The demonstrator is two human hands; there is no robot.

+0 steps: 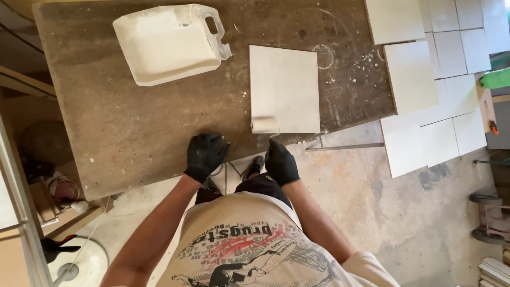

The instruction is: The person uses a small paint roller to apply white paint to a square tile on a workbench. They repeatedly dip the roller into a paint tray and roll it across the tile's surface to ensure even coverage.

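White tile (285,87) lying flat on brown worktop (133,122), near edge. Right hand (280,162) gripping roller handle, roller (264,124) sitting on tile's near-left corner. Left hand (204,155) bracing on worktop left of tile, holding nothing. Judging: rolling in even overlapping strokes, light pressure. Cut jug tray (170,45) left of tile's far edge.

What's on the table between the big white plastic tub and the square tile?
Nothing sits there. In the head view, only a bare strip of the brown worktable separates the cut-open white jug from the pale tile, apart from small paint specks.
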